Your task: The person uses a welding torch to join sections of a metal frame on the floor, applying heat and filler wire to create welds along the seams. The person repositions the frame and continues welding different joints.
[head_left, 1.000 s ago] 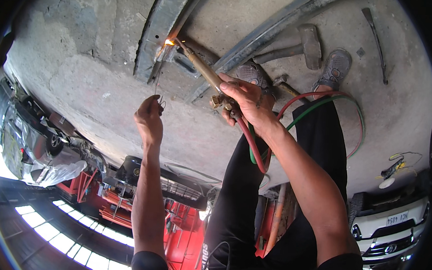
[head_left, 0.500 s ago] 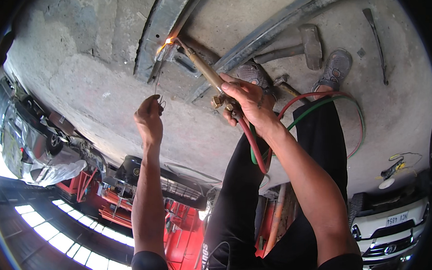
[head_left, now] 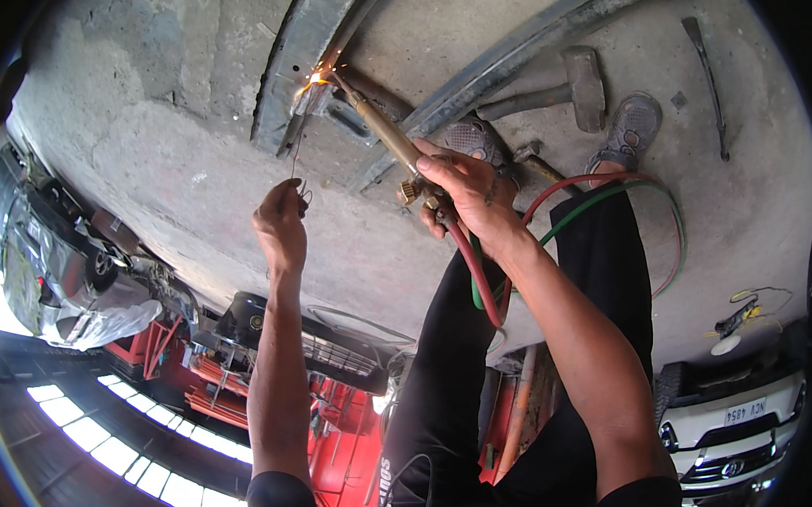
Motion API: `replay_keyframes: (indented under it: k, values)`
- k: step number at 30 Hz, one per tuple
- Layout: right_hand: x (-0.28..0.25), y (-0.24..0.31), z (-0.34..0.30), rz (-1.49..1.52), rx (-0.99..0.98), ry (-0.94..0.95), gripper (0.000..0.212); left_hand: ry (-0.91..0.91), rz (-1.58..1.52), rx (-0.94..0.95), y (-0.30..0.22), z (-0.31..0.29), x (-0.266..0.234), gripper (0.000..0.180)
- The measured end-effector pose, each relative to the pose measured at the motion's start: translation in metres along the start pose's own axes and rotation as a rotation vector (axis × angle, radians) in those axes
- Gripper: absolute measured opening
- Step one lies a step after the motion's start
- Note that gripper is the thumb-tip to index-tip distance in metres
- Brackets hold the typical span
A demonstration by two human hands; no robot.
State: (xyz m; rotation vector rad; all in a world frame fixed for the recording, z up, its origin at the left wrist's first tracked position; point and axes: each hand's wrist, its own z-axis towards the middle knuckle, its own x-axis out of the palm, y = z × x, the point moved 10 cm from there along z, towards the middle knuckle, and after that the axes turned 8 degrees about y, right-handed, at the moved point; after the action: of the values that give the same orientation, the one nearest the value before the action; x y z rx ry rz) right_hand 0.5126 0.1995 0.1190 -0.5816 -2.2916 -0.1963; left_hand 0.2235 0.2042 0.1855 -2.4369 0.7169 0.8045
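Observation:
My right hand (head_left: 469, 193) is wrapped round a brass gas welding torch (head_left: 387, 133), whose tip points up and left at a glowing joint. Flame and sparks (head_left: 317, 78) show where the tip meets the edge of a grey metal beam (head_left: 291, 87). A slotted metal bracket (head_left: 347, 115) lies against that beam just below the glow. My left hand (head_left: 282, 219) pinches a thin, looped filler wire (head_left: 295, 160) that runs up toward the flame. A red hose (head_left: 478, 280) and a green hose (head_left: 602, 199) trail from the torch past my legs.
A second curved metal beam (head_left: 512, 62) crosses the concrete beside my shoe. Right of it lie a sledgehammer (head_left: 584, 88), a smaller hammer (head_left: 539, 161) and a long pry bar (head_left: 706, 81). A grinder-like tool (head_left: 738, 317) sits at far right, near a white vehicle (head_left: 736, 445).
Sparks now scatter around the glowing spot, where before there was only flame. Both hands, the torch and the wire have hardly moved.

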Motion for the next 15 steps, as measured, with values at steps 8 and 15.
replay_keyframes:
  k: [8, 15]
  values:
    - [-0.0001, 0.0017, -0.0012, -0.007, 0.002, -0.001, 0.06, -0.002, 0.005, 0.005, -0.0025, 0.0004, 0.0004, 0.024]
    - [-0.0014, 0.0028, -0.0021, 0.003, 0.002, -0.01, 0.059, 0.002, 0.005, 0.008, -0.002, 0.001, 0.0013, 0.023]
